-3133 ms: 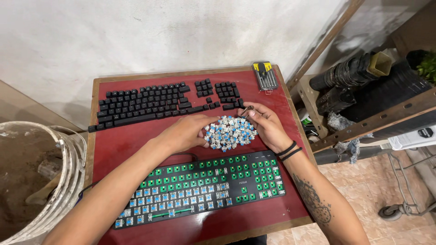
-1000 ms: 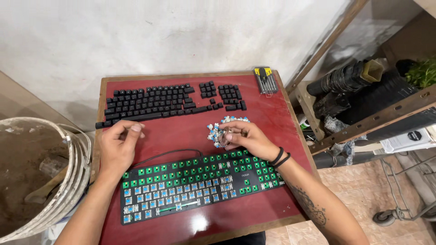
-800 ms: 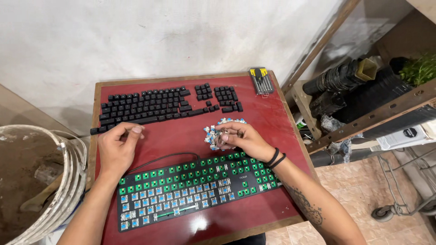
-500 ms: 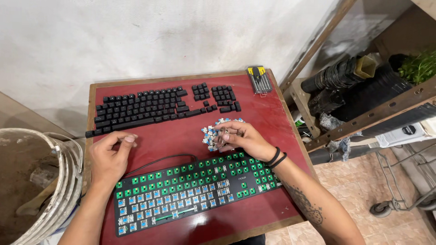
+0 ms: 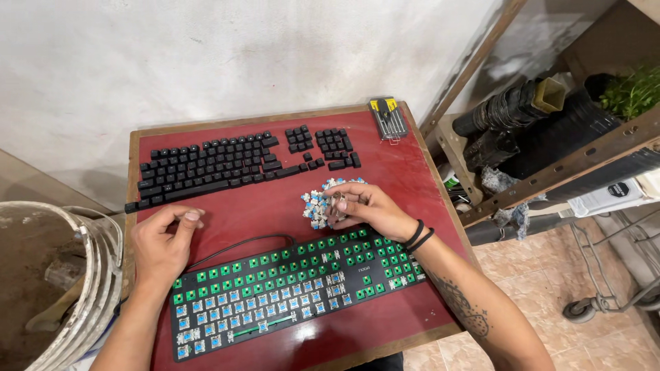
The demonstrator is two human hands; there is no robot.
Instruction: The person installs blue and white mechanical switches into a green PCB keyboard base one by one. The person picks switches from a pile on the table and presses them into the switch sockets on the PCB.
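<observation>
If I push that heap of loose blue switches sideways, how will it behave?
The switch pile would likely scatter rather than slide as one, since the pieces lie loose. Each looks small and light, so the right hand resting on it could nudge some toward the keyboard.

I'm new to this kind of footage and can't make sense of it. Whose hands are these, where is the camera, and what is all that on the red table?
The picture comes from a camera worn on a person's head, looking down at their own two bare hands. There is no machine. On the red table lies a keyboard base with its caps off: green sockets, many already filled with blue-topped switches. Behind it, the black keycaps are laid out in keyboard order, and a small screwdriver set sits at the far corner. The right hand rests on a pile of loose switches, fingers pinching among them. The left hand lies on the table just above the base, fingers curled; whether it holds anything is unclear. A dirty bucket stands at the left.
</observation>
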